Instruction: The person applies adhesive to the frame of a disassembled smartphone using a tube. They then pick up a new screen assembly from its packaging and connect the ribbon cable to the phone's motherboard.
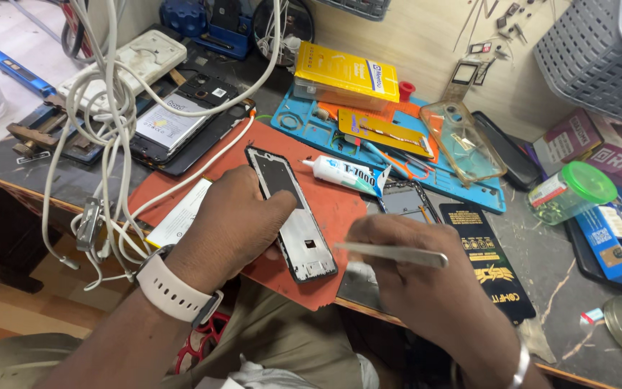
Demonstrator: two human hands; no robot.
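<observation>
Pinning a phone frame (293, 216) flat on the red mat (329, 209) with my left hand (228, 230), fingers curled against its edge, my right hand (412, 277) just beside the frame, fingers pinched on metal tweezers (390, 253), glue tube (340, 173) beyond the frame, opened phone (178, 122) left of it.

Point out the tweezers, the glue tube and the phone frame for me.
tweezers (390, 253): head view, middle of the metal shaft, in the right hand.
glue tube (334, 171): head view, white body of the tube.
phone frame (304, 234): head view, grey lower panel beside the left thumb.
</observation>
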